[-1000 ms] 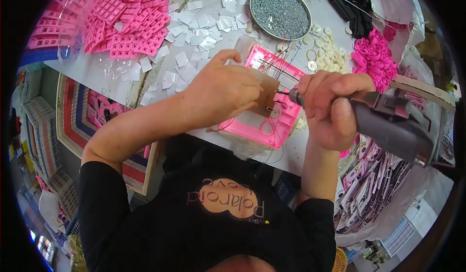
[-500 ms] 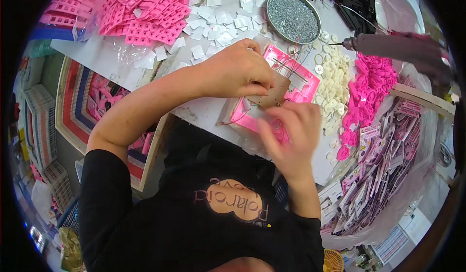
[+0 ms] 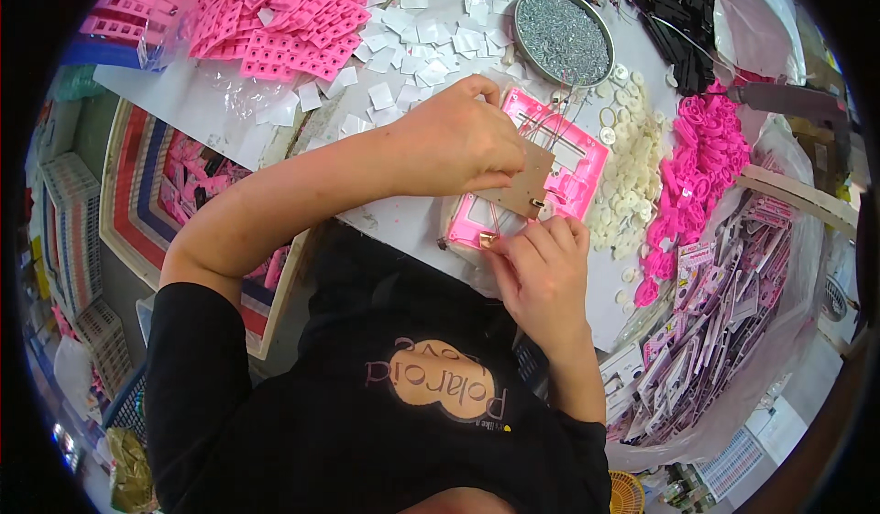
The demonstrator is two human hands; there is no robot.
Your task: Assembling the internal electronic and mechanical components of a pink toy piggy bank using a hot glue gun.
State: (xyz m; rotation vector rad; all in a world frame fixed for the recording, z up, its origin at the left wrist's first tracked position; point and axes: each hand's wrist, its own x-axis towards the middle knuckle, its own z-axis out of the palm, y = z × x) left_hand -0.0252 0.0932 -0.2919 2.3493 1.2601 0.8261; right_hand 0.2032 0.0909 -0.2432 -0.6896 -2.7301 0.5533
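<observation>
A bright pink plastic casing [image 3: 587,159] lies open on the bench in front of me, with thin wires across its far part. Over its middle is a brown circuit board [image 3: 529,179], its near edge pinched between the thumb and fingers of my left hand [image 3: 472,143]. My right hand [image 3: 547,276] is at the casing's near side, fingers bent together beside a small gold-coloured metal piece [image 3: 488,239]. Whatever its fingertips hold is hidden. A thin red wire runs from the board toward that metal piece.
A round tray of small screws [image 3: 564,37] stands beyond the casing. White round parts [image 3: 628,170] and pink parts [image 3: 706,156] are heaped to the right, near a power screwdriver [image 3: 788,99]. White squares [image 3: 431,51] and pink keypads [image 3: 302,19] lie far left; a bag of printed pieces [image 3: 724,321] bulges right.
My right hand has come down and closed its fingers by the casing's near edge. The screwdriver has swung away to the right. My left hand has kept its grip on the board.
</observation>
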